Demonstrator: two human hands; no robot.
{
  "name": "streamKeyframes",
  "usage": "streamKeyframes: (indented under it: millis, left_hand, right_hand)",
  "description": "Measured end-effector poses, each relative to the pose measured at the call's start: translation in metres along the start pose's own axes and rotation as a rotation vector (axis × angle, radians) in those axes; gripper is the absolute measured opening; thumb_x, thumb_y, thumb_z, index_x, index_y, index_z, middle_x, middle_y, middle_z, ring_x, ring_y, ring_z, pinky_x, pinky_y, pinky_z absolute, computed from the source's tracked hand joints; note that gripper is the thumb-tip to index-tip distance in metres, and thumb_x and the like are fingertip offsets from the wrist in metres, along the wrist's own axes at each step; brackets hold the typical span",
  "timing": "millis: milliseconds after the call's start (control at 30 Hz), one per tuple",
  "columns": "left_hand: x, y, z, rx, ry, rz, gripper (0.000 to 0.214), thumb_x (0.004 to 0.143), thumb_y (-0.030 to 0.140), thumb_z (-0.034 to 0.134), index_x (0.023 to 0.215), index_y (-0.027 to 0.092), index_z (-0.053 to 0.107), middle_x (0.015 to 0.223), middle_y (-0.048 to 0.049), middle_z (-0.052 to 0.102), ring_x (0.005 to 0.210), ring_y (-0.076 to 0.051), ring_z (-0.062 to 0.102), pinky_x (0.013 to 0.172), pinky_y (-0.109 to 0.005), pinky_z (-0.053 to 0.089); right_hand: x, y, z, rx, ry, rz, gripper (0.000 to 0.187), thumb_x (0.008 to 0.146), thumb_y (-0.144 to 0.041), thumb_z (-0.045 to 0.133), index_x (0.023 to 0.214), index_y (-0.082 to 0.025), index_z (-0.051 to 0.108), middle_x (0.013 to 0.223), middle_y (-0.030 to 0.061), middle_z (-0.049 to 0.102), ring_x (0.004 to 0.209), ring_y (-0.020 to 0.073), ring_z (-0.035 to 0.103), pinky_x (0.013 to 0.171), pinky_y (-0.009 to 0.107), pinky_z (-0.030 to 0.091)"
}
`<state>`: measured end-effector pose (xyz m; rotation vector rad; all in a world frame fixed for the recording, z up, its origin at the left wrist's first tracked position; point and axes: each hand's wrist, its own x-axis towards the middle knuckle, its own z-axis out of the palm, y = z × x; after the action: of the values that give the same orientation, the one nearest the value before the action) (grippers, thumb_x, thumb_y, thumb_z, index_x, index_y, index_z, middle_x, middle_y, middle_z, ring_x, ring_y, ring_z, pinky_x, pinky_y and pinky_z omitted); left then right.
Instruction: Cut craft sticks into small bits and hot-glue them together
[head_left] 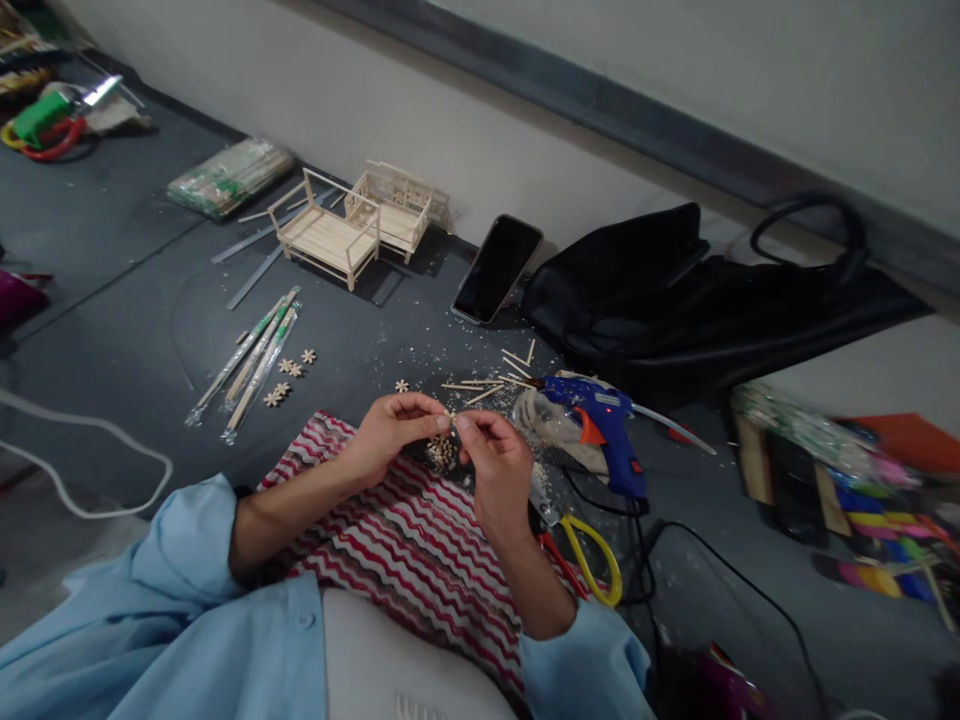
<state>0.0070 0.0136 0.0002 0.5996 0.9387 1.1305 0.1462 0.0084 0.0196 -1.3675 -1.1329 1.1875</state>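
My left hand (394,428) and my right hand (491,455) meet over a red and white striped cloth (405,545). Both pinch a tiny wooden piece (448,416) between thumb and fingers. Just below the fingertips sits a small cluster of wooden bits (441,452). Small wooden flower shapes (289,378) lie to the left on the dark floor. Thin wooden sticks (487,385) lie just beyond my hands.
A blue glue gun (604,428) with its cord lies right of my hands, yellow-handled scissors (592,555) below it. Two miniature wooden benches (352,225), a phone (497,268), a black bag (690,300), packed chopsticks (251,360) and coloured clutter (862,490) surround the spot.
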Motion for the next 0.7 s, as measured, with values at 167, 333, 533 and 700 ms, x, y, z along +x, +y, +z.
streamKeyframes:
  millis: [167, 333, 533, 700]
  left_hand:
    - [-0.0006, -0.0005, -0.0004, 0.031, -0.007, 0.023, 0.022, 0.064, 0.03, 0.083, 0.075, 0.015, 0.072, 0.071, 0.0007, 0.069, 0.069, -0.01, 0.059, 0.07, -0.022, 0.046]
    - [-0.0002, -0.0003, -0.0005, 0.052, 0.003, 0.036, 0.022, 0.064, 0.031, 0.083, 0.076, 0.016, 0.072, 0.072, 0.0006, 0.069, 0.069, -0.01, 0.059, 0.069, -0.021, 0.046]
    - [-0.0001, 0.0028, 0.0006, 0.07, 0.028, 0.028, 0.024, 0.061, 0.031, 0.085, 0.073, 0.015, 0.072, 0.071, 0.0005, 0.069, 0.068, -0.009, 0.059, 0.069, -0.021, 0.046]
    - [-0.0016, 0.0039, 0.0015, 0.071, 0.009, 0.025, 0.025, 0.06, 0.031, 0.085, 0.073, 0.015, 0.072, 0.071, 0.0004, 0.07, 0.067, -0.01, 0.059, 0.069, -0.022, 0.047]
  right_hand:
    - [-0.0002, 0.0008, 0.0001, -0.032, -0.002, -0.002, 0.018, 0.077, -0.039, 0.07, 0.078, -0.021, 0.069, 0.065, -0.0039, 0.062, 0.054, 0.0094, 0.047, 0.055, 0.024, 0.041]
    - [-0.0001, 0.0016, -0.0002, -0.018, -0.011, -0.012, 0.017, 0.078, -0.039, 0.07, 0.079, -0.021, 0.068, 0.07, -0.0028, 0.065, 0.056, 0.0103, 0.05, 0.056, 0.024, 0.042]
    - [0.0014, -0.0025, -0.0027, 0.002, 0.002, -0.035, 0.021, 0.079, -0.04, 0.07, 0.089, -0.022, 0.07, 0.081, -0.0006, 0.068, 0.061, 0.0106, 0.053, 0.058, 0.025, 0.043]
    - [0.0009, -0.0027, -0.0027, 0.005, -0.038, -0.065, 0.016, 0.078, -0.036, 0.071, 0.085, -0.022, 0.07, 0.078, -0.0014, 0.068, 0.065, 0.0116, 0.056, 0.06, 0.025, 0.045]
